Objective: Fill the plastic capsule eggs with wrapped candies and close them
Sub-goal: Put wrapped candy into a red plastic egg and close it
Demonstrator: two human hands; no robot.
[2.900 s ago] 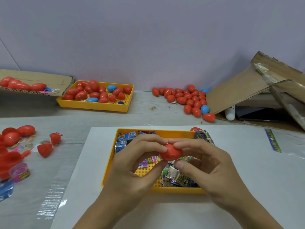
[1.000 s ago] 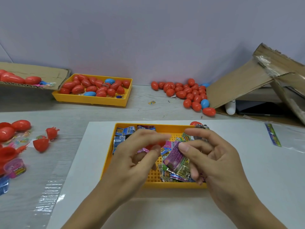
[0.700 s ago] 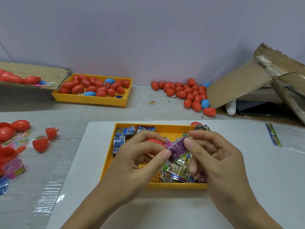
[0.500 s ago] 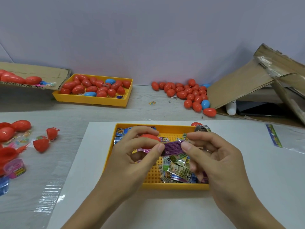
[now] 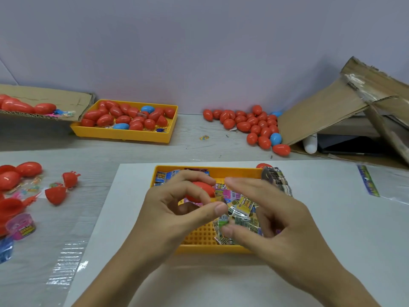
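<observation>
Red plastic, the capsule egg (image 5: 201,191) sits pinched between the curled fingers and thumb of the left hand (image 5: 177,218) above the near yellow tray (image 5: 212,249) of wrapped candies (image 5: 240,210). Just right of it, the blurred right hand (image 5: 274,220) hovers with fingers loosely spread, holding nothing visible. Far left, another yellow tray (image 5: 124,135) holds red and blue eggs; a loose egg pile (image 5: 254,125) lies far right.

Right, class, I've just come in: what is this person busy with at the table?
A person is filling plastic eggs with candy. The left hand grips a red egg over the near yellow tray of wrapped candies. The right hand hovers beside it, blurred, fingers loosely spread; it seems to hold nothing. More red and blue eggs lie in the far tray and in a heap by the wall.
</observation>
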